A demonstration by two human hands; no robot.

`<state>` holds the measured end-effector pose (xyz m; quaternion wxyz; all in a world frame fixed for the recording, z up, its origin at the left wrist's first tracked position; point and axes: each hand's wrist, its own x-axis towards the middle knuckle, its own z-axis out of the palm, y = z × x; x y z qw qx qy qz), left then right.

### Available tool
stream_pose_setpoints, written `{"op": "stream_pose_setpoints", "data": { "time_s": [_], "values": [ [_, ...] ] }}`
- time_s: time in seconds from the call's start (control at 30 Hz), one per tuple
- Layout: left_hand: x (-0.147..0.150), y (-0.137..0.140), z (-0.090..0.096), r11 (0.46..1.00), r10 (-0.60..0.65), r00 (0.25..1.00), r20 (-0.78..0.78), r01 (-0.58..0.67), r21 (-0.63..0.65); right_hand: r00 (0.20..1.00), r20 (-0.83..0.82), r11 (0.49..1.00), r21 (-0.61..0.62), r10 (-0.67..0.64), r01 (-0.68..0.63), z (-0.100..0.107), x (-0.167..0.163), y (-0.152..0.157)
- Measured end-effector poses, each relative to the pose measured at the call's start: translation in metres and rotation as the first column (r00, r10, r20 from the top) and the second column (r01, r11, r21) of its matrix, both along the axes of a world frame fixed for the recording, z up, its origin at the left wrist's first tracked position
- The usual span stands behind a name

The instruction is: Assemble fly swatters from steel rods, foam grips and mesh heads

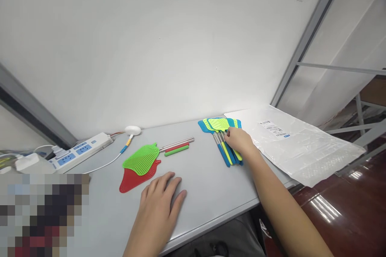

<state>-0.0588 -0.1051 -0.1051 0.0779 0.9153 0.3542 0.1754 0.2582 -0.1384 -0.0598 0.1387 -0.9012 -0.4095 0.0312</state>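
Observation:
My left hand lies flat on the grey table with its fingers apart, holding nothing. Just beyond it are a green fly swatter head and a red fly swatter head, the green one overlapping the red. To their right lie slim metal rods and a separate green handle. On the right, my right hand pinches a yellow-green fly swatter near its neck. That swatter is on a pile of blue and yellow-green fly swatters, handles toward me. My fingers partly hide the grip.
A white power strip with plugs and cables is at the left, near a white rounded device on a cord. A white plastic mailer hangs over the table's right edge. The white wall rises behind the table.

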Motion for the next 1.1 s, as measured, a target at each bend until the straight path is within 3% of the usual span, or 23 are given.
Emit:
{"op": "stream_pose_setpoints", "data": {
  "time_s": [0.37, 1.1],
  "values": [
    [0.0, -0.001, 0.001, 1.0, 0.013, 1.0, -0.019, -0.013, -0.007, 0.999, 0.052, 1.0, -0.027, -0.007, 0.008, -0.004, -0.01, 0.002],
    [0.0, 0.0, 0.003, 1.0, 0.009, 1.0, -0.001, -0.009, -0.016, 1.0, 0.012, 0.999, -0.032, 0.008, -0.007, -0.006, 0.002, 0.005]
  ]
}}
